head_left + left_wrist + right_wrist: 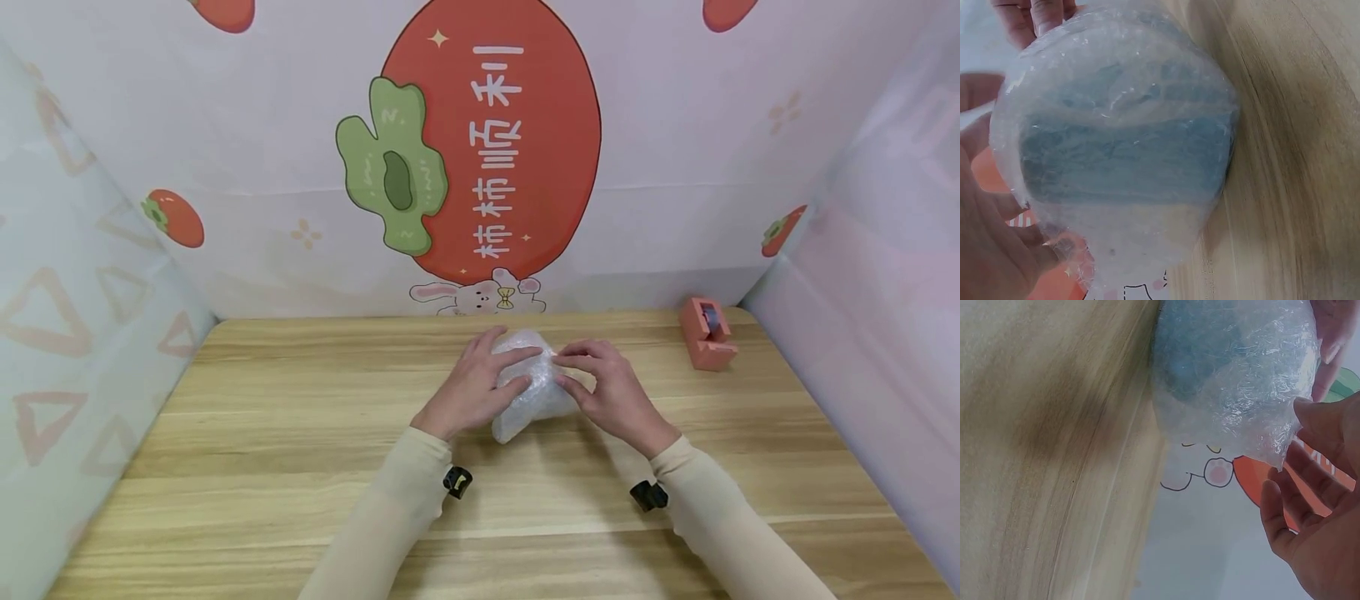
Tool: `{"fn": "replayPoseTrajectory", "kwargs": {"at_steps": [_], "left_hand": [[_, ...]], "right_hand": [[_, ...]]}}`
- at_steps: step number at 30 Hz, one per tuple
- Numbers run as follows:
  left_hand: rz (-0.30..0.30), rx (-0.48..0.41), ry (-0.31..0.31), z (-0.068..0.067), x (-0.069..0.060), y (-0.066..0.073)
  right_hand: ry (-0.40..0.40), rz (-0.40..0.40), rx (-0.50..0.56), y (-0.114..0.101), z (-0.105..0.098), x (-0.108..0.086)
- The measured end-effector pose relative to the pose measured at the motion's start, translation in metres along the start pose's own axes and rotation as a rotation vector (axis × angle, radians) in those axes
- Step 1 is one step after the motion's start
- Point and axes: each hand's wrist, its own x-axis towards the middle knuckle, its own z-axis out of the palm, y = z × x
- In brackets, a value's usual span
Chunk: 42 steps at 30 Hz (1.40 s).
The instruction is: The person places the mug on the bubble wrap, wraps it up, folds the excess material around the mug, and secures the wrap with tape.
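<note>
A package in clear bubble wrap (pixel 528 408) lies on the wooden table in front of both hands. Through the layers, the left wrist view shows a blue object (pixel 1125 165) with a straight-edged band; its kind is hidden by the wrap. My left hand (pixel 476 383) rests on the package's left and top with spread, fairly straight fingers. From the other side, my right hand (pixel 615 396) pinches an edge of the wrap between thumb and forefinger. A pointed flap of film (pixel 1279 450) sticks out beside that thumb in the right wrist view.
A pink tape dispenser (pixel 708 337) stands at the table's back right. The wooden table (pixel 300 458) meets a printed backdrop (pixel 652 233) at its rear edge, with cloth walls on the left and right. Black wrist cameras (pixel 457 482) sit on both sleeves.
</note>
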Motion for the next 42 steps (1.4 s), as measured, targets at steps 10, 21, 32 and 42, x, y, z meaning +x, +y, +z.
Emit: {"fn": "replayPoseTrajectory", "kwargs": {"at_steps": [10,21,32,42], "left_hand": [[0.017,0.075,-0.033,0.003,0.002,0.001],[0.032,0.108,-0.034,0.006,0.002,0.002],[0.013,0.103,-0.011,0.009,0.002,0.003],[0.05,0.109,0.031,0.014,0.002,0.002]], "right_hand": [[0.047,-0.016,0.01,0.002,0.002,-0.003],[0.093,-0.022,0.019,0.001,0.006,-0.006],[0.121,0.002,0.05,0.0,0.013,-0.006],[0.12,0.025,0.077,-0.002,0.016,-0.009]]}}
